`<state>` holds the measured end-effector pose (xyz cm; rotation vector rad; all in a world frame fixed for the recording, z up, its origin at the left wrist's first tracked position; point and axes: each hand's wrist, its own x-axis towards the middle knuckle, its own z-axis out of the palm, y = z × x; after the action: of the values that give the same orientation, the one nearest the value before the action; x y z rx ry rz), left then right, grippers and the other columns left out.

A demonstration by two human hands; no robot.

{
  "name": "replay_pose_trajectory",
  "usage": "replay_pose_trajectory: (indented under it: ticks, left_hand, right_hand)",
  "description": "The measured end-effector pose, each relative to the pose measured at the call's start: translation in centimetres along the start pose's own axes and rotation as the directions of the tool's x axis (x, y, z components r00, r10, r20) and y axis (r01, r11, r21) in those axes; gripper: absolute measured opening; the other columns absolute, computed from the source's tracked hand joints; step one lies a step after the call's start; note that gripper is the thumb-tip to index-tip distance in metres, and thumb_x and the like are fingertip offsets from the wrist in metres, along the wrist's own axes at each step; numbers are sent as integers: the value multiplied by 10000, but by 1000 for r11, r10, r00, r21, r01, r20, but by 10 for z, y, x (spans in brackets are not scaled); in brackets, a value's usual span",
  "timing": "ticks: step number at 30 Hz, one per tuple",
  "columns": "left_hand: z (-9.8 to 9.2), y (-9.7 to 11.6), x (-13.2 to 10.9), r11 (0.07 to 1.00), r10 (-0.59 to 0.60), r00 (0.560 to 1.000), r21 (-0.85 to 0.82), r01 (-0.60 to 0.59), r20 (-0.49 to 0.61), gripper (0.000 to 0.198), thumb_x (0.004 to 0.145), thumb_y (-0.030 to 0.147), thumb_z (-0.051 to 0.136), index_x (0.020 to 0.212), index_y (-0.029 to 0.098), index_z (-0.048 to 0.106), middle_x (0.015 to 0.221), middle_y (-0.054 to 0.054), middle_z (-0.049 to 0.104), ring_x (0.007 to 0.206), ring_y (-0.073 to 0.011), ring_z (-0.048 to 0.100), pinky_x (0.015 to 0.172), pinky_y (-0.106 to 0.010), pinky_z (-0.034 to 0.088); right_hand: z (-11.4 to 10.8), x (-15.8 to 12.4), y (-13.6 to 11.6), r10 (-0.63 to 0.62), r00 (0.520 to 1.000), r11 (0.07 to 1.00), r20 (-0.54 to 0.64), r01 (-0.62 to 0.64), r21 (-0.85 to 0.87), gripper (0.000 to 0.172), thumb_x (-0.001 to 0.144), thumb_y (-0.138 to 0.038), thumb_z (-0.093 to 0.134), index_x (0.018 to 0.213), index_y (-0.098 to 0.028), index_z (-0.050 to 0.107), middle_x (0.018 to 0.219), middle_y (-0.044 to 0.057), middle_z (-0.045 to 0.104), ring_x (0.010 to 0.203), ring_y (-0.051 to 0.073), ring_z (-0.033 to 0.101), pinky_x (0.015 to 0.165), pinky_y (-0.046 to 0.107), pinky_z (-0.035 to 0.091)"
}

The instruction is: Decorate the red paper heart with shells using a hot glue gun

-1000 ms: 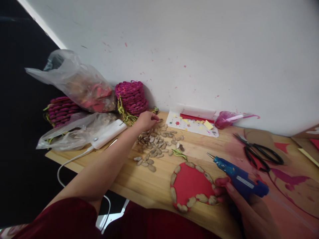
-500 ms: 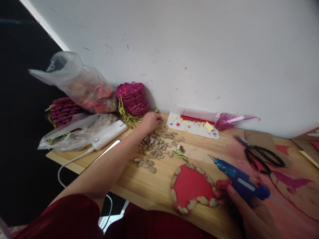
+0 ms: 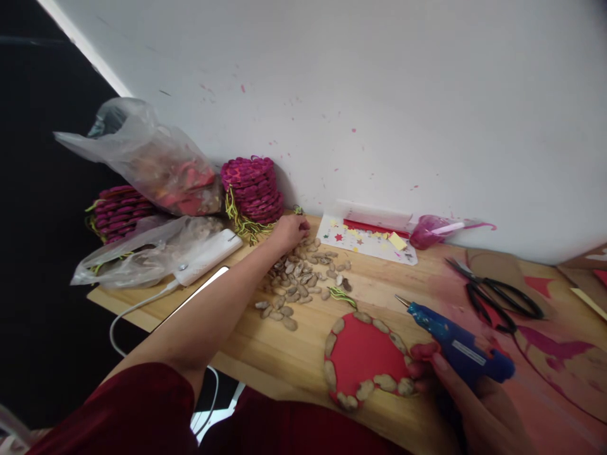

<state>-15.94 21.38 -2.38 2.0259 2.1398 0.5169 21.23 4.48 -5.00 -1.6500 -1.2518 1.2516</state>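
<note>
My left hand (image 3: pixel 291 231) reaches to the far end of a loose pile of peanuts (image 3: pixel 298 278), fingers bent and pressed together at the tips. Whatever they may pinch is too small to make out. In my right hand (image 3: pixel 474 398) is a blue glue gun (image 3: pixel 450 341), its metal nozzle pointing left. Just left of that hand lies a red heart-shaped piece (image 3: pixel 365 357), bordered with peanuts along its edge. A short bundle of green yarn (image 3: pixel 342 296) sits at its top.
Black-handled scissors (image 3: pixel 502 297) lie right. Against the wall are a sticker sheet (image 3: pixel 370 251), a pink bag (image 3: pixel 429 231) and a purple woven basket (image 3: pixel 253 189). Plastic bags (image 3: pixel 156 158), a white power bank (image 3: pixel 208 256) with a cable and a phone (image 3: pixel 203 287) are left.
My left hand has shifted very slightly at the far end of the peanuts, with its fingers moving a little. My right hand and the glue gun stay in place.
</note>
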Motion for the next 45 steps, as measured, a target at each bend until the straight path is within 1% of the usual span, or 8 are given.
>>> replay_pose_trajectory:
  ticks: [5, 14, 20, 27, 33, 39, 43, 45]
  left_hand:
    - [-2, 1, -2, 1000, -9, 1000, 21, 10, -16, 198, 817, 170, 662, 975, 178, 780, 970, -76, 784, 900, -213, 703, 842, -277, 506]
    - [-2, -1, -2, 1000, -2, 999, 29, 3, -32, 175, 805, 167, 655, 927, 174, 782, 927, -93, 777, 903, -239, 701, 845, -299, 504]
    - [-3, 0, -3, 1000, 2, 1000, -19, -2, -20, 282, 842, 150, 600, 1074, 167, 759, 1023, -92, 773, 941, -220, 699, 871, -284, 499]
    - [-4, -6, 15, 991, -83, 992, -100, 92, 97, 180, 800, 179, 699, 941, 212, 807, 832, -29, 788, 754, -168, 707, 648, -212, 492]
    - [-4, -8, 15, 984, -163, 986, -71, 164, 26, 168, 779, 253, 744, 934, 252, 810, 825, -30, 786, 771, -186, 700, 677, -244, 495]
    - [-5, -6, 7, 989, -148, 989, -27, 148, 1, 128, 772, 262, 750, 880, 233, 812, 853, -49, 783, 787, -205, 694, 736, -268, 497]
    - [-17, 2, -1, 993, -113, 993, -24, 113, -31, 184, 807, 228, 712, 960, 198, 809, 931, -81, 781, 871, -228, 682, 800, -288, 479]
    - [-29, 8, -8, 994, -104, 993, -35, 102, -62, 224, 858, 273, 672, 1019, 182, 798, 915, -81, 774, 855, -217, 669, 799, -285, 467]
  right_hand:
    - [0, -2, -1, 18, 1000, 999, 25, -19, 27, 379, 795, -589, 701, 943, -244, 752, 900, 7, 766, 853, 233, 690, 799, 289, 528]
    - [4, -5, -8, 15, 1000, 999, -3, -15, 44, 412, 777, -603, 712, 937, -224, 742, 873, 17, 769, 821, 235, 690, 799, 310, 530]
    - [2, -3, -2, 22, 1000, 1000, 17, -22, 22, 442, 804, -608, 680, 1001, -217, 738, 900, 26, 774, 864, 254, 706, 830, 317, 517]
    - [1, -1, -1, 13, 1000, 999, 15, -13, 47, 389, 794, -588, 701, 952, -235, 744, 879, 17, 766, 824, 241, 684, 788, 315, 533]
    - [2, -2, -5, -8, 1000, 999, -2, 9, 32, 377, 784, -580, 713, 922, -233, 765, 880, 22, 772, 822, 239, 687, 776, 300, 540]
    - [2, -1, -3, -18, 1000, 999, -3, 18, 30, 375, 799, -581, 701, 936, -237, 757, 887, 17, 770, 855, 240, 687, 794, 304, 524]
    - [2, -3, -7, -5, 1000, 998, 18, 4, 69, 348, 820, -541, 708, 955, -220, 725, 907, 17, 764, 832, 221, 690, 784, 295, 519]
    - [3, -4, -8, -15, 999, 996, 34, 12, 90, 356, 816, -528, 716, 974, -209, 715, 923, 28, 763, 816, 221, 688, 769, 301, 525]
